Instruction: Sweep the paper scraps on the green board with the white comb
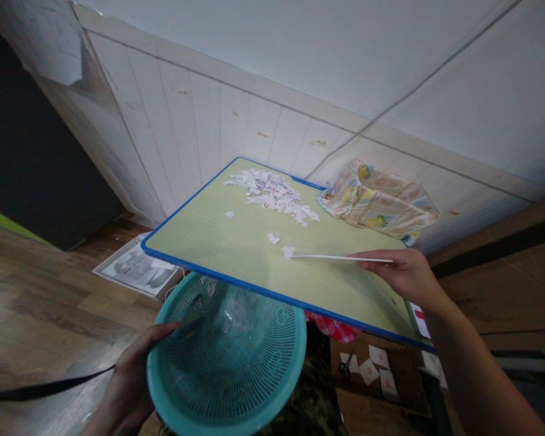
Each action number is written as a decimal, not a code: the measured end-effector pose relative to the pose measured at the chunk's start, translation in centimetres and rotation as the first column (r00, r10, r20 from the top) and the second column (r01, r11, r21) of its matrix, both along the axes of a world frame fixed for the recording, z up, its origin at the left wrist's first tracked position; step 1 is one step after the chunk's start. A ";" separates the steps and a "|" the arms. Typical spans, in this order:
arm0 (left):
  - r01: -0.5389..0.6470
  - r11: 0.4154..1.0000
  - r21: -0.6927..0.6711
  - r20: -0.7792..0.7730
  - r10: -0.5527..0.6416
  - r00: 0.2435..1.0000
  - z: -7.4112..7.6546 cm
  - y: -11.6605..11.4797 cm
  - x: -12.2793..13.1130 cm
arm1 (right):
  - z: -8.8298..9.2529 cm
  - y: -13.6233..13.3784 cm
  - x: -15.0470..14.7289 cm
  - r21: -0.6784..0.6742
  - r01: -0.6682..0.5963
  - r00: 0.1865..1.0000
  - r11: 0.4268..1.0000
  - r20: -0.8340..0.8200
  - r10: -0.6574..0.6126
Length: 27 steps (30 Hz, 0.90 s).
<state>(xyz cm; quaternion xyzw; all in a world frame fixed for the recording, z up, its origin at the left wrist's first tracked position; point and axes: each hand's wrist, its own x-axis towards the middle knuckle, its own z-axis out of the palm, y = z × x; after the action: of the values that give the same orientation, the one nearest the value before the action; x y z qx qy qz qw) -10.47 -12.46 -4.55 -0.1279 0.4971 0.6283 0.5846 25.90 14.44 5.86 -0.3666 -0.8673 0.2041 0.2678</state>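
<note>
My left hand point(131, 369) grips the rim of a turquoise plastic basket point(272, 357), tilted just below the near edge of a small table point(218, 242) with a pale green top and blue edging. Something clear and whitish lies inside the basket, too blurred to name. Between the thumb and fingers of my right hand point(406, 272) is a long, thin white strip point(331, 258), seen nearly edge-on. Its far tip meets a small paper scrap point(287, 251) on the tabletop. Another scrap point(273, 238) lies close by, and a heap of torn paper pieces point(272, 192) spreads near the table's far side.
A crumpled patterned cloth point(381, 200) rests at the table's back right, against the white panelled wall point(245, 127). An open white box point(138, 266) stands on the wooden floor at left. Under the table at right are scissors point(344, 369) and several paper cards point(369, 371).
</note>
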 end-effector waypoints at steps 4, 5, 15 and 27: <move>0.006 1.000 -0.008 0.001 -0.006 1.000 0.4 0.1 0.2 | -0.6 1.7 0.7 0.062 0.100 0.993 0.993 -0.071 -0.095; 0.003 1.000 -0.018 -0.006 -0.003 1.000 0.4 0.2 0.3 | -0.8 1.9 0.5 0.062 0.110 0.991 0.992 -0.079 -0.105; -0.005 0.999 -0.041 -0.036 0.004 0.999 0.6 0.2 0.3 | -0.5 0.7 -2.5 0.033 0.098 0.989 0.995 -0.115 -0.094; -0.018 0.998 -0.052 -0.001 0.018 1.000 0.5 0.2 0.2 | -0.2 1.8 -7.6 0.058 0.014 0.998 0.998 -0.068 -0.010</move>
<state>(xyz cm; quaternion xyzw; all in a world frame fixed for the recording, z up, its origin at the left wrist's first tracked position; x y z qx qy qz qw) -10.27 -12.31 -4.10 -0.1476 0.5121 0.6205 0.5753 18.28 16.21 5.68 -0.3568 -0.8611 0.1895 0.3086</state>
